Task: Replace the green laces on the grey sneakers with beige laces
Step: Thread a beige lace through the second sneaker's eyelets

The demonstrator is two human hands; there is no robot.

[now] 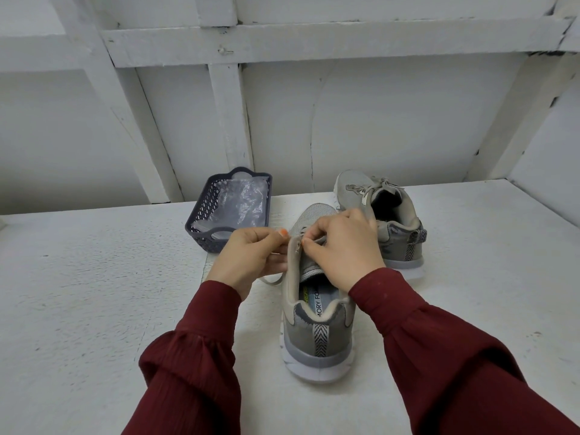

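White painted timber framing behind, rough white textured tabletop [94, 293] in front, slightly pitted finish. Far left of the action: dark blue perforated plastic basket [205, 215] against the wall, crinkled clear plastic bag [241, 202] inside; no green laces visible anywhere in shot. Left hand [251, 262] is closed in a pinch on a beige lace [272, 280], flat woven tape type, with a slack loop drooping onto the table just below the wrist. Near sneaker [317, 334] sits heel toward the camera: grey mesh toe, soft padded collar, herringbone heel tab, white moulded sole, printed insole showing. Right hand [342, 249] is pinched at the top eyelet area, fingertips close to the left hand's; can't tell exactly which eyelet it's on. Judgement: this is the last stretch of lacing the near shoe, likely top eyelets. To do it well: keep the flat lace untwisted as it feeds, push the aglet straight through, snug each crossing from the bottom up, then even out both tails before tying. Mesh upper is soft, so hold the eyelet edge steady while pulling. Far sneaker [386, 215] to the right, just beside the near one, already carries a beige lace tied in a bow.
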